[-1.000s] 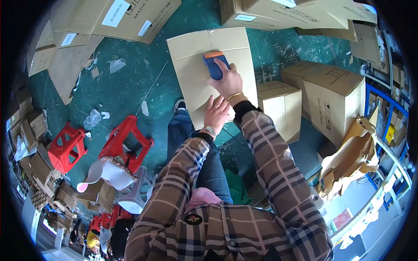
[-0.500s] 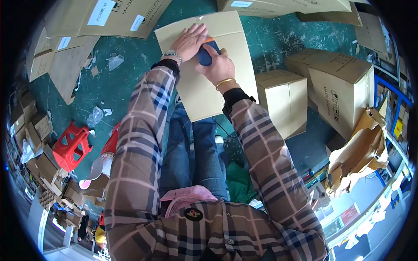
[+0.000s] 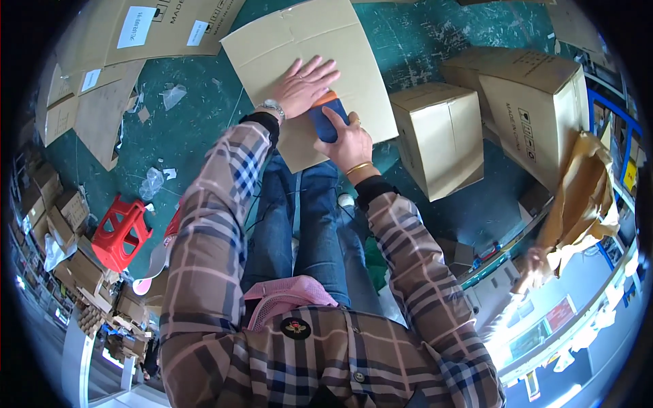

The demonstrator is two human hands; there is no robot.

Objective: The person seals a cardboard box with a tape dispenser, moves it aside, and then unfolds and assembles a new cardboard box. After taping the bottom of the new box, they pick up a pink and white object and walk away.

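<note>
A tan cardboard box (image 3: 272,58) stands in front of my legs, its broad face turned up. My left hand (image 3: 305,87) lies flat on that face with the fingers stretched out. Just right of it, my right hand (image 3: 345,139) grips a dark blue, block-shaped hand tool (image 3: 328,121) with an orange edge. The tool rests against the cardboard near the side closest to me, its orange edge beside my left fingers. What the tool's underside touches is hidden.
Two closed cartons, a smaller one (image 3: 439,136) and a larger one (image 3: 534,115), stand at the right. Another person's blurred hand (image 3: 534,268) touches crumpled brown paper (image 3: 581,197). A red stool (image 3: 122,233) and plastic scraps (image 3: 152,183) are at the left.
Both hands and the blue tool have moved down the box face toward me. At the right, another person's hand has appeared at the brown paper, which has shifted.
</note>
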